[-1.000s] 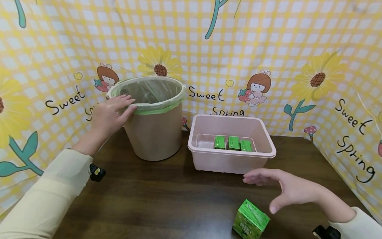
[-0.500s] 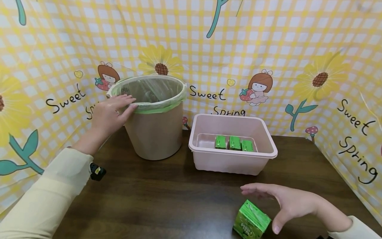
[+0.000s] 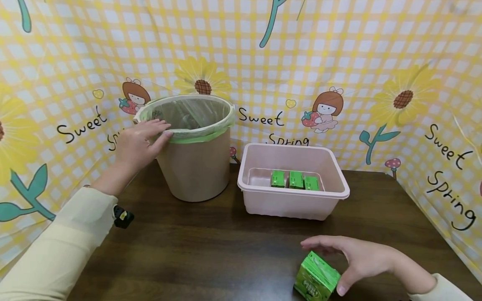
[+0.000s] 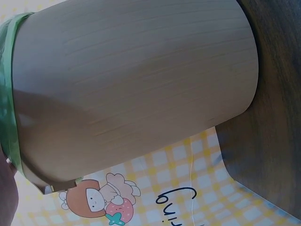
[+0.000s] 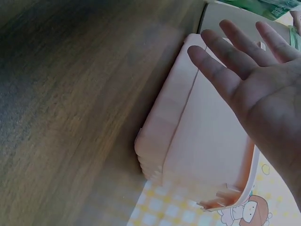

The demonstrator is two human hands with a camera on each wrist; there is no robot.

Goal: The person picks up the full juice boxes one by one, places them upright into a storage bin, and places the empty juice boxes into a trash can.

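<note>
On the dark wooden table stands a small green printed carton [image 3: 317, 276], near the front edge of the head view. My right hand [image 3: 354, 257] arches around it, fingers above its far side and thumb beside its right side. In the right wrist view, the fingers of that hand [image 5: 263, 70] are spread and nearly straight, with a green printed surface [image 5: 265, 7] at the top edge. My left hand [image 3: 141, 142] rests on the rim of a beige trash bin [image 3: 196, 167], fingers extended over the green bag lining [image 3: 203, 136].
Right of the bin sits a pink plastic basin [image 3: 290, 205] with three small green cartons [image 3: 296, 179] inside. A yellow checked cloth [image 3: 248, 62] hangs behind and at both sides of the wooden table [image 3: 211, 246].
My right hand has come down and left from beside the basin to around the green carton. My left hand stays on the bin rim; the carton has not moved.
</note>
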